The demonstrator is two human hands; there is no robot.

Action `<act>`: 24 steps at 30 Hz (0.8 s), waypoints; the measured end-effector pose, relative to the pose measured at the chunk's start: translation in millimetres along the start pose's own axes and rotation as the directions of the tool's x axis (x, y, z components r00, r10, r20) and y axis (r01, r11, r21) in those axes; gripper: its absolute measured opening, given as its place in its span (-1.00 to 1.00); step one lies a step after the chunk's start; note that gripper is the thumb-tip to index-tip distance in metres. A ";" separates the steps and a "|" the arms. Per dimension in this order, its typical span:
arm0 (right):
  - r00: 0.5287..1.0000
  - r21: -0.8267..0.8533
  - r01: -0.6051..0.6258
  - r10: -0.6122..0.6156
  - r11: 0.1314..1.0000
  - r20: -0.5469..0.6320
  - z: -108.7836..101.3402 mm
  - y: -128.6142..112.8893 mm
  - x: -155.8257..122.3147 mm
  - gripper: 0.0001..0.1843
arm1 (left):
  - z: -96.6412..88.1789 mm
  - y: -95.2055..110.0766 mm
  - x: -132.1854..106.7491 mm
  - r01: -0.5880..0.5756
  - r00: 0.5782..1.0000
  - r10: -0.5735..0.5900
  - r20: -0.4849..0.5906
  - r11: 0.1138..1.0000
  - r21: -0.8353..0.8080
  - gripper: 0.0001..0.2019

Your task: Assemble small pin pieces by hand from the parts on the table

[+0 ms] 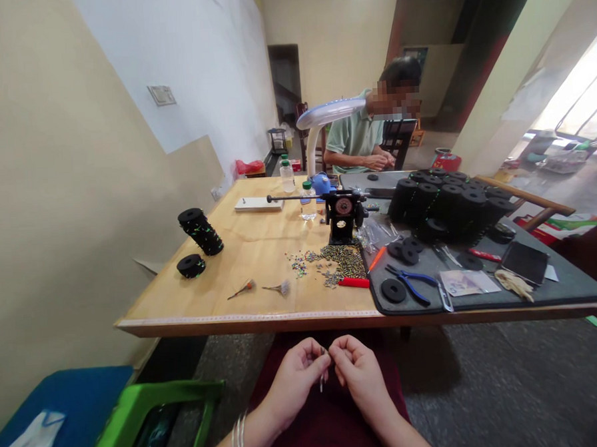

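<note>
Over my lap, in front of the table edge, my left hand (302, 371) and my right hand (357, 370) meet with fingertips pinched together. A thin, pale, pointed piece (321, 384) pokes down below the left fingers; its kind is too small to tell. Whatever the right fingertips pinch is hidden. On the table ahead lie two small feathery bundles, one orange-brown (242, 289) and one whitish (278, 288). Behind them is a heap of small brass-and-dark pieces (344, 260) with tiny coloured beads (299, 265) beside it.
A black clamp device (342, 216) with a long rod stands mid-table. Black foam rolls (199, 230) stand at left, more (442, 202) at right. Blue pliers (412, 284) lie on the grey mat (572, 289). Across the table sits a co-worker (357, 137) behind a lamp (328, 110).
</note>
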State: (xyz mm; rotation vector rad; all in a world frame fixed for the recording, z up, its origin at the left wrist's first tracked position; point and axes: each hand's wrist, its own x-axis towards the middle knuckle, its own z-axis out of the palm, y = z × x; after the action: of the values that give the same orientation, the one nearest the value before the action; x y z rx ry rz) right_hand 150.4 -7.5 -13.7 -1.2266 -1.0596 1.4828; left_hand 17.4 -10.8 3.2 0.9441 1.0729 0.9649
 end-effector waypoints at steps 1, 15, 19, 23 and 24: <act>1.000 0.001 0.001 -0.001 1.000 -0.003 0.2 0.2 0.4 -0.56 | 0.1 0.1 0.4 0.001 1.000 -0.001 0.002 1.000 -0.019 -0.61; 1.000 0.017 0.011 -0.011 1.000 -0.028 1.2 5.2 2.1 -0.53 | 1.2 -2.8 4.3 0.024 0.999 -0.029 -0.039 0.992 -0.121 -0.66; 1.000 0.018 0.000 0.000 1.000 -0.025 0.8 5.9 2.9 -0.53 | 0.6 -4.5 4.7 0.037 0.999 -0.040 -0.019 0.991 -0.131 -0.66; 1.000 0.023 -0.014 0.014 1.000 -0.018 1.1 4.8 2.5 -0.55 | 0.2 -5.1 5.2 0.050 0.999 -0.052 -0.015 0.990 -0.130 -0.64; 1.000 0.027 -0.015 0.016 1.000 -0.019 1.4 4.5 2.1 -0.56 | 0.2 -4.9 5.5 0.048 0.998 -0.051 -0.022 0.991 -0.126 -0.64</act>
State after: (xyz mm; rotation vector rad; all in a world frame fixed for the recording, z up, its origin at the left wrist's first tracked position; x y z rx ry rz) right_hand 148.3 -6.5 -18.3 -1.2303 -1.0164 1.4900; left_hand 19.5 -7.1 -2.9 0.8005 1.0396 0.9935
